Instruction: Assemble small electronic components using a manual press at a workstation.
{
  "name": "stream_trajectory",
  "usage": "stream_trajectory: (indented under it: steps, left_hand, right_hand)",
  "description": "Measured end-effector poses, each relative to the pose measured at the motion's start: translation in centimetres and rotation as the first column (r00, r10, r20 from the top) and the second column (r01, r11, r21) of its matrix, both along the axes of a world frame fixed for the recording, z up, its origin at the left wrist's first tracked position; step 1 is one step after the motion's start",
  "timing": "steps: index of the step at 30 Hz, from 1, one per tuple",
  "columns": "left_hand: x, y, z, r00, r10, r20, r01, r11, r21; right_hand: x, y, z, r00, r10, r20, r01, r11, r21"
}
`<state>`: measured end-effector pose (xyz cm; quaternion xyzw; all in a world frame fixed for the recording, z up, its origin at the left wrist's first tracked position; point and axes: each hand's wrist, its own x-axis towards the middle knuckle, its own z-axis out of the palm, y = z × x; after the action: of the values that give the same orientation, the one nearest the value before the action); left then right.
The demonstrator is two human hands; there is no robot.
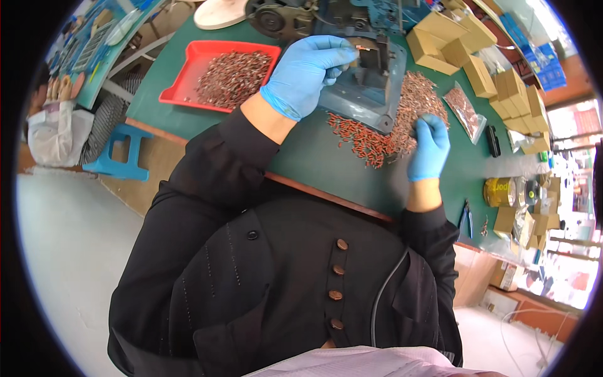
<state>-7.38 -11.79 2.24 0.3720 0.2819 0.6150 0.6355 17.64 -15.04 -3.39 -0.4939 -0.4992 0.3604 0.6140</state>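
Black buttoned jacket (282, 276) fills the foreground. Both hands wear blue gloves. Left hand (311, 69) is closed, pinching one small part (363, 48) at the blue machine (364, 75) across the green counter (314, 151). Right hand (428, 147), fingers curled, rests on the loose pile of reddish parts (383, 135); whether it grips any is unclear. Pile lies just right of the machine, nearer the right hand. Red tray (188, 78) sits left.

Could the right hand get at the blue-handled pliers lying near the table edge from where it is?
Probably yes: the right hand rests on the loose pile of small parts, and the pliers lie beside its forearm with nothing between.
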Motion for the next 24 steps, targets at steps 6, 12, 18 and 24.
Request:
stream_trajectory:
  steps: [6, 12, 18, 24]
  left_hand:
    - [-10.9, -3.4, -2.3, 0.695, 0.491, -0.525, -0.333, 0.867, 0.371]
    - [-15.8, -3.9, -7.4, -0.129, 0.406, -0.904, -0.283, 0.859, 0.427]
    - [-13.2, -7.0, -7.1, -0.325, 0.563, -0.76, -0.159, 0.759, 0.631]
    - [-12.9, -5.3, -8.1, -0.45, 0.546, -0.706, -0.036, 0.779, 0.626]
  right_hand:
    - [4.2, -7.0, -3.7, 0.998, 0.002, -0.057, -0.014, 0.976, -0.218]
    - [4.9, -10.8, -5.2, 0.994, 0.006, 0.113, 0.007, 0.993, -0.114]
    - [5.3, -10.1, -6.0, 0.985, 0.048, 0.167, -0.035, 0.996, -0.082]
    - [5.0, -9.7, -6.1, 0.984, 0.062, 0.165, -0.048, 0.995, -0.087]
